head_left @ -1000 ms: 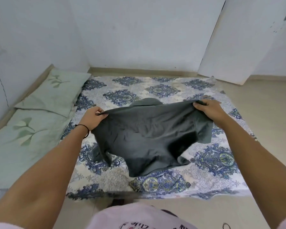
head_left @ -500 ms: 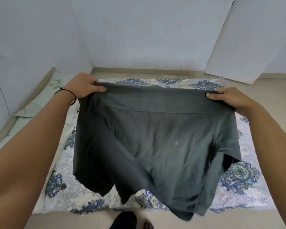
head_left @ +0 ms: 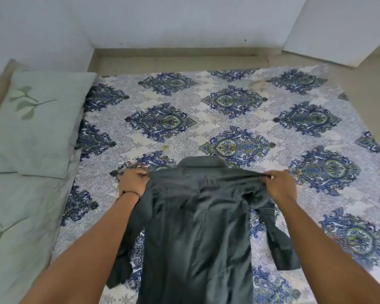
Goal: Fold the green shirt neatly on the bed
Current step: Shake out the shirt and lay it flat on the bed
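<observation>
The green shirt (head_left: 193, 227) lies spread collar-away on the patterned bed (head_left: 228, 119), its 2 shoulders pinched in curled fingers by the left hand (head_left: 133, 182) and right hand (head_left: 280, 185).

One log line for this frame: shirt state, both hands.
green shirt: draped on patterned bedsheet, collar toward wall, not yet folded | left hand: grips one shoulder | right hand: grips other shoulder

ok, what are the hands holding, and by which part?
Both hold the green shirt at its shoulder line: left hand grips one shoulder, right hand the other, either side of the collar.
</observation>
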